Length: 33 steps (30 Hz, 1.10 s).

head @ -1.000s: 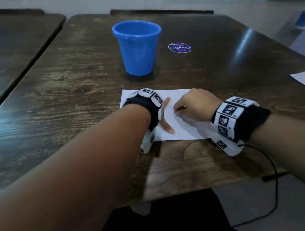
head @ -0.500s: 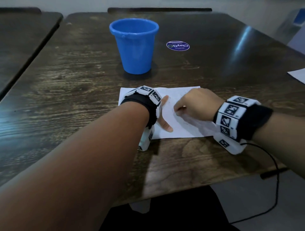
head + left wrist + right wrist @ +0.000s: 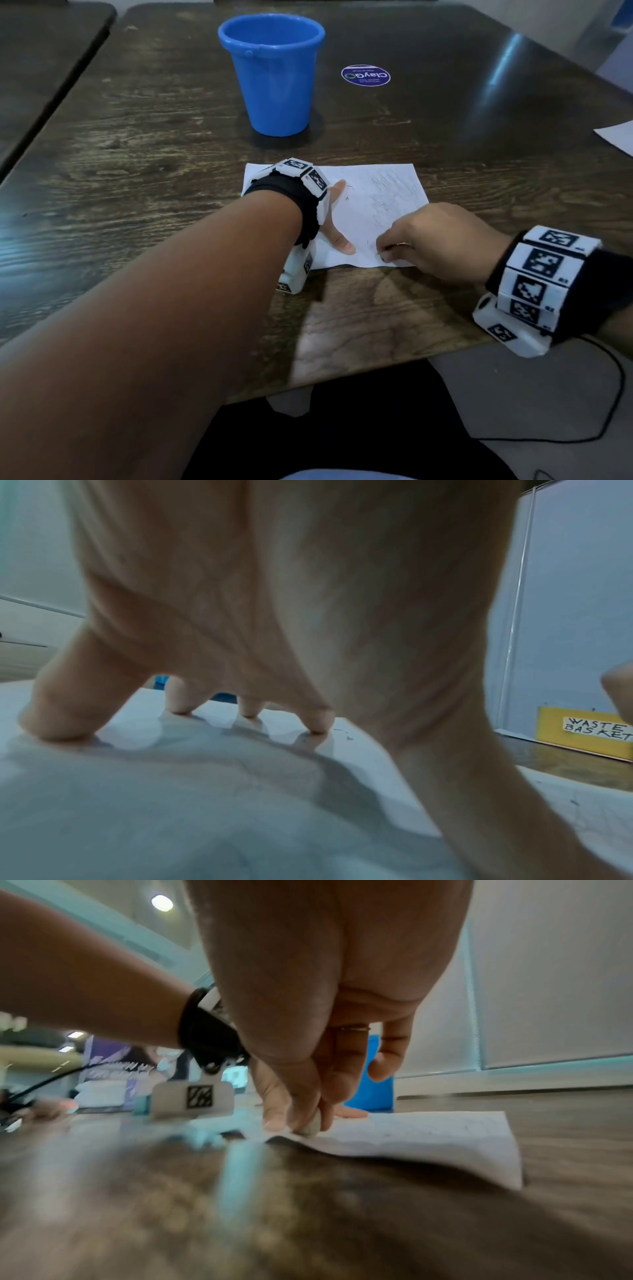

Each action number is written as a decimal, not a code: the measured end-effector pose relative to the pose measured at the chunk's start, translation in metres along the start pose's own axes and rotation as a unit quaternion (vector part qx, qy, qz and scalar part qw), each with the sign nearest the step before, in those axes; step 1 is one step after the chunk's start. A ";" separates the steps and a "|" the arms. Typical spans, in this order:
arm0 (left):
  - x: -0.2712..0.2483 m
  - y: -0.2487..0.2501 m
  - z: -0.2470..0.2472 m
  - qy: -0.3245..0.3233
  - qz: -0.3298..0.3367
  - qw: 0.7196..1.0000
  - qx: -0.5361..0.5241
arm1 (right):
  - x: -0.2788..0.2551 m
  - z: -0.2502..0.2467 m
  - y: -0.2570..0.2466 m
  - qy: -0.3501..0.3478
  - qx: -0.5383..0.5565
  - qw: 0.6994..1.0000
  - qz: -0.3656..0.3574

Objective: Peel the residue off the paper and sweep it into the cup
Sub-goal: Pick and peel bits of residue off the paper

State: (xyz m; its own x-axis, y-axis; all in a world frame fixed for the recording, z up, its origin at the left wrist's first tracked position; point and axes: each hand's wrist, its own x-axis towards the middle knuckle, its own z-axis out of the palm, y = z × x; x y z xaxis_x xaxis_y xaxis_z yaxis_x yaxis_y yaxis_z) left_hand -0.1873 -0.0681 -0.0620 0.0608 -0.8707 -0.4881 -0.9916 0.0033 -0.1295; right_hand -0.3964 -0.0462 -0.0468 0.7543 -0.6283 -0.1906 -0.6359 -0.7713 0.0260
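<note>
The right hand (image 3: 442,240) has its fingertips (image 3: 301,1118) bunched together and curled down onto the near edge of the paper (image 3: 387,205), pinching a small pale lump (image 3: 312,1125) against the sheet; whether this is an eraser or a bit of residue cannot be told. A thin ring shows on one finger. In the right wrist view the near edge of the sheet lifts slightly off the table just beside the pinch.

The left hand (image 3: 334,219) lies on the left part of the paper with its fingers spread apart and fairly straight, the fingertips (image 3: 316,725) and the thumb pressing down on the sheet. It grips nothing.

The paper is white, lies flat on the near middle of the dark wooden table (image 3: 137,154), and carries faint grey scribble marks on its right half plus a few small dark specks near the left hand. The two hands are near each other but apart.

The blue cup (image 3: 274,75) stands upright on the table beyond the paper, well apart from both hands, open mouth up. To its right a round purple sticker (image 3: 365,75) sits on the tabletop. A corner of a second white sheet (image 3: 616,137) shows at the far right edge. The left wrist view shows a yellow box (image 3: 582,731) labelled "WASTE BASKET" in the background to the right.
</note>
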 end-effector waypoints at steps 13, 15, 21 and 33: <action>-0.038 0.029 -0.001 0.051 0.010 0.998 -0.040 | 0.013 -0.005 0.048 -0.038 0.039 0.984 0.168; -0.050 0.053 -0.006 0.089 0.037 0.994 -0.040 | 0.013 -0.004 0.045 -0.050 0.017 0.985 0.166; -0.079 0.103 0.044 0.011 0.128 0.990 -0.049 | 0.010 -0.005 0.037 -0.043 -0.021 0.987 0.152; -0.071 0.034 0.031 0.010 -0.081 0.991 -0.104 | 0.012 -0.016 0.028 -0.085 -0.042 0.984 0.151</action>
State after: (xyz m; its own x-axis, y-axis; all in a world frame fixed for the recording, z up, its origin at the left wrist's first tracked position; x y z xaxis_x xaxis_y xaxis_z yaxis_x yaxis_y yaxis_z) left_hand -0.2214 0.0092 -0.0584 0.2206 -0.8611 -0.4581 -0.9713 -0.2368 -0.0227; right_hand -0.4029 -0.0766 -0.0329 0.4907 -0.8094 -0.3226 -0.8057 -0.5625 0.1859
